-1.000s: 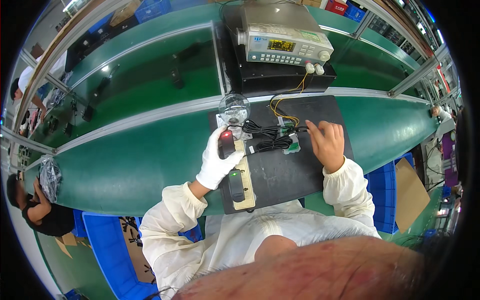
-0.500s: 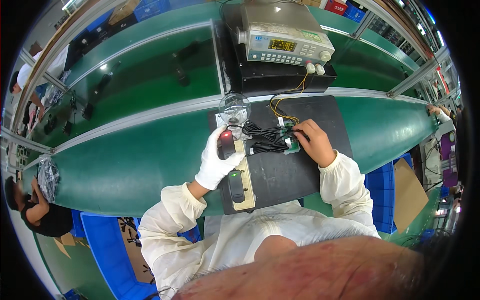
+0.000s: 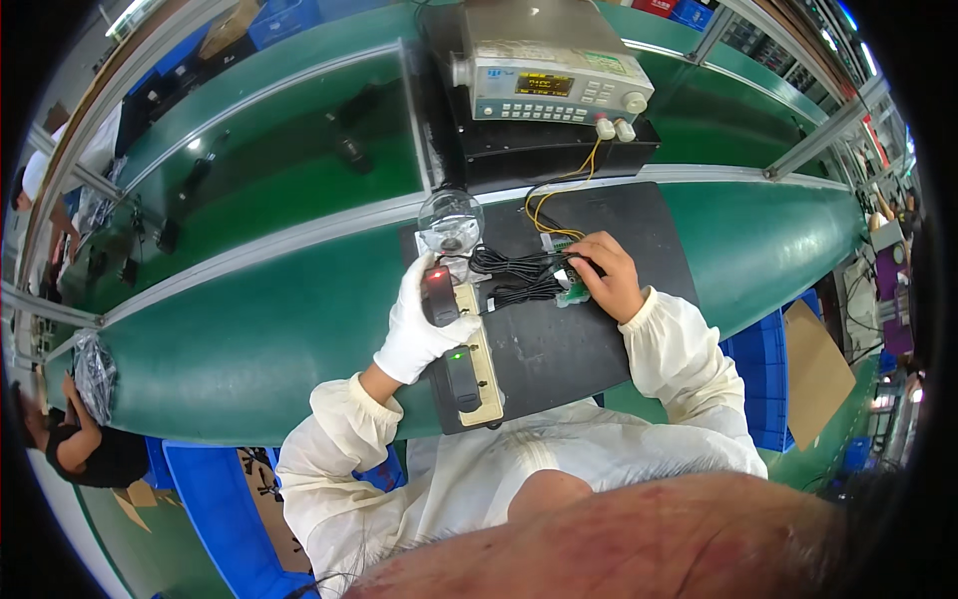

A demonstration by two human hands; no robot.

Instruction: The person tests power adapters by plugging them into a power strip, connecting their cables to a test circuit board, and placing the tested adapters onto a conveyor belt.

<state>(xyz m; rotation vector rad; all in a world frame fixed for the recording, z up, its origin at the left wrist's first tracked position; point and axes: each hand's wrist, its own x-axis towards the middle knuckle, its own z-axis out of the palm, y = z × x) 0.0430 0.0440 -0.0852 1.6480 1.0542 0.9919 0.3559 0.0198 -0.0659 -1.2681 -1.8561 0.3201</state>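
Right hand [image 3: 612, 280] moved nearer green board [image 3: 576, 294]; black adapter [image 3: 439, 298] inside left grip [image 3: 407, 334].

The meter [image 3: 551, 38] carries most of the print. Its screen [image 3: 544, 85] glows with yellow characters, a larger line above smaller ones. A blue logo [image 3: 495, 74] stands left of the screen on the front panel. A pale green label [image 3: 605, 63] sits on the casing's top, its print too small to read, as is anything on the white tag [image 3: 490, 303] by the cable [image 3: 527, 293].

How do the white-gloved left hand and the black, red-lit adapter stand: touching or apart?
Touching. The head view shows the left hand curled directly against the adapter.
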